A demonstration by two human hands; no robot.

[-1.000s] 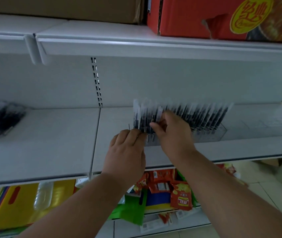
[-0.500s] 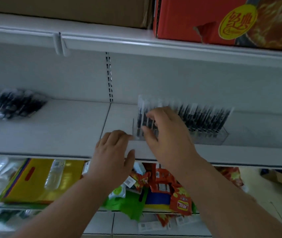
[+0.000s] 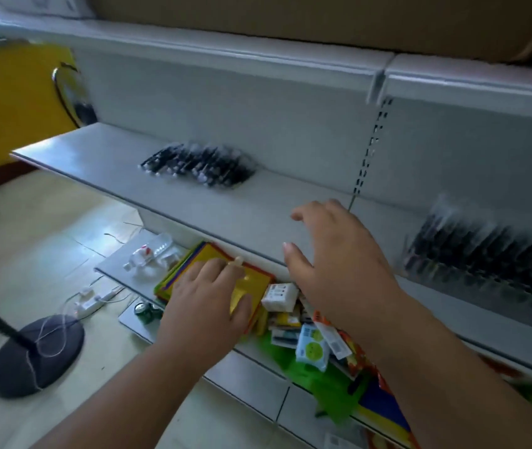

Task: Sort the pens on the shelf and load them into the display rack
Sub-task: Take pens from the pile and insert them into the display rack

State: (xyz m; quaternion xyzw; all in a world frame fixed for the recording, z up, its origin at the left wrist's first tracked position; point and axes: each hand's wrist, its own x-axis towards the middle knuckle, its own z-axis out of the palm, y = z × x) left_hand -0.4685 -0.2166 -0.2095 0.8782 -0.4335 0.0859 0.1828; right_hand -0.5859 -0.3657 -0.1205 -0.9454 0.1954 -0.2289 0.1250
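Loose pens (image 3: 198, 166) mid-shelf (image 3: 102, 150): light, stiff, prob. slick; pinch barrels w/ fingers; both hands spread, holding nothing.

Both forearms enter from the bottom edge and extend forward and upward, bare to the frame edge. The left hand (image 3: 204, 306) is held palm down, back of the hand toward the camera, lower and nearer than the other; its fingers are loosely extended forward with the thumb spread out to the right. It grips nothing. The right hand (image 3: 339, 254) is raised higher, wrist slightly bent back, palm facing forward and left. Its fingers are spread and gently curved, the thumb set apart below them. It holds nothing. The two hands are near each other but do not touch.
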